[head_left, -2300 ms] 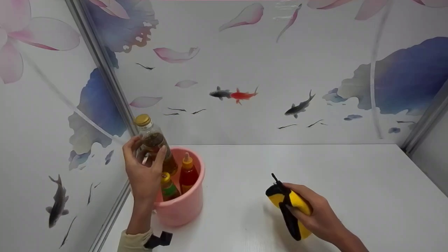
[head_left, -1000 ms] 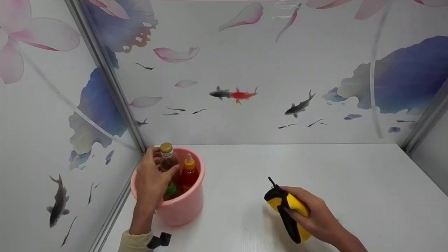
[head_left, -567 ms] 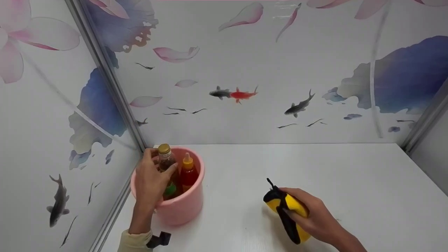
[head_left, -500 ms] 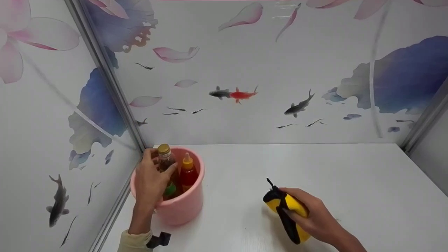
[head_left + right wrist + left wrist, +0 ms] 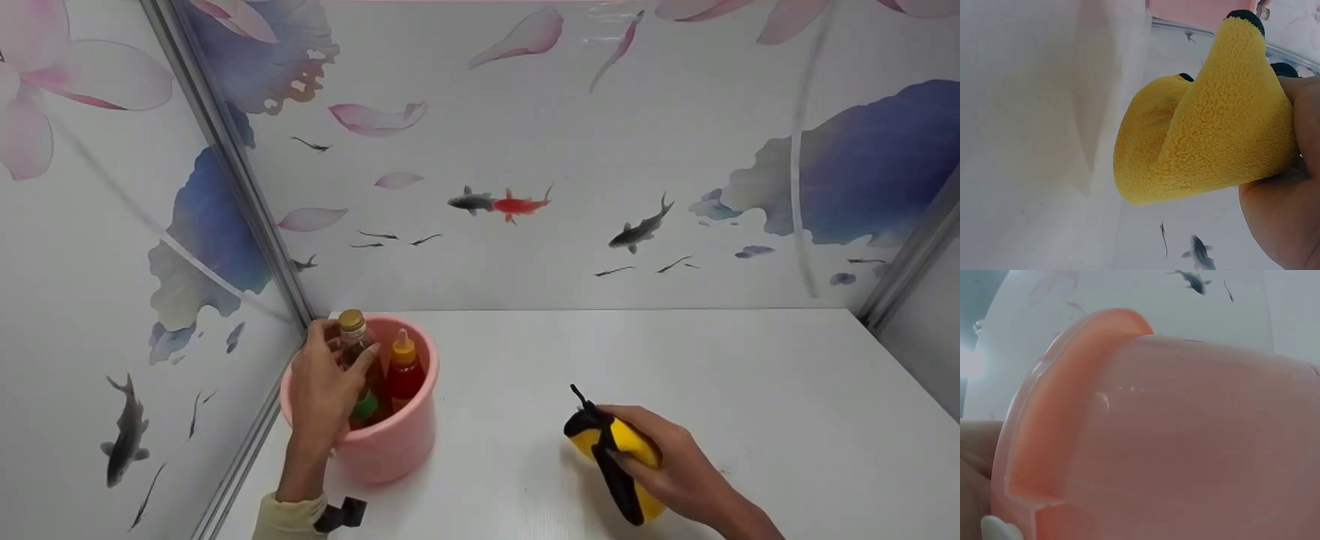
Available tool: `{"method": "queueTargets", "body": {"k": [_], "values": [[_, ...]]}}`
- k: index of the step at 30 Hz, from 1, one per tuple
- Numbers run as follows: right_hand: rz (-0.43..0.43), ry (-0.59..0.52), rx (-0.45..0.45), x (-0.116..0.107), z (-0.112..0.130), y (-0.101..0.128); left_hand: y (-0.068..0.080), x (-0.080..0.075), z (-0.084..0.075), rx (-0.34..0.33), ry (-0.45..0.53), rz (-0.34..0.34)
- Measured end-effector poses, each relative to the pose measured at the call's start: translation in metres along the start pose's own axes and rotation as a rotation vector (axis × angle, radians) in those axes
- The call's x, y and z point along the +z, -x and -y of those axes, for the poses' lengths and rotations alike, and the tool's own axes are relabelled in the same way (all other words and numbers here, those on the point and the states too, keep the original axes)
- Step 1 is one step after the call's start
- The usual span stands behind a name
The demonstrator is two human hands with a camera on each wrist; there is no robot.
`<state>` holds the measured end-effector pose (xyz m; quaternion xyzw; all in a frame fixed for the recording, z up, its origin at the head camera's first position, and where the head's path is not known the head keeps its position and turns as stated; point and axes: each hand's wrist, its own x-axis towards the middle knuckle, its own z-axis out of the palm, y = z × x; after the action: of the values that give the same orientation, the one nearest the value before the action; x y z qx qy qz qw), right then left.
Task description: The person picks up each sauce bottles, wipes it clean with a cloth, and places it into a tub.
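A pink bucket (image 5: 390, 448) stands at the table's left, near the corner of the walls. My left hand (image 5: 324, 386) reaches over its rim and grips a clear bottle with a gold cap (image 5: 352, 339) that stands inside. Beside it in the bucket are a red squeeze bottle (image 5: 403, 373) and a green-labelled bottle (image 5: 366, 406). In the left wrist view the bucket's wall (image 5: 1185, 439) fills the frame. My right hand (image 5: 667, 465) grips a yellow and black plush toy (image 5: 611, 454) resting on the table; the right wrist view shows its yellow fleece (image 5: 1207, 135) up close.
The white table (image 5: 712, 375) is boxed in by walls printed with fish and petals. A metal corner post (image 5: 225, 161) runs down to the bucket's left; another post (image 5: 907, 259) stands at the far right.
My left hand has lowered the gold-capped bottle from above the bucket down into it. My right hand and the plush toy have shifted only slightly.
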<state>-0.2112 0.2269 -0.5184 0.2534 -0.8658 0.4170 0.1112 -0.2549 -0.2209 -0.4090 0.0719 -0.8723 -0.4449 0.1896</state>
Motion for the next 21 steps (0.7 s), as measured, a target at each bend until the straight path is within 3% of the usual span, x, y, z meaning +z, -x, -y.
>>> {"method": "queueTargets", "body": {"k": [12, 21], "values": [[0.005, 0.002, 0.019, -0.0005, -0.0004, 0.0003, 0.0009, -0.0014, 0.0014, 0.033, 0.016, 0.000], [-0.002, 0.012, 0.007, -0.0010, -0.0003, -0.0003, 0.0008, 0.0010, 0.0019, 0.016, -0.048, 0.009]]}}
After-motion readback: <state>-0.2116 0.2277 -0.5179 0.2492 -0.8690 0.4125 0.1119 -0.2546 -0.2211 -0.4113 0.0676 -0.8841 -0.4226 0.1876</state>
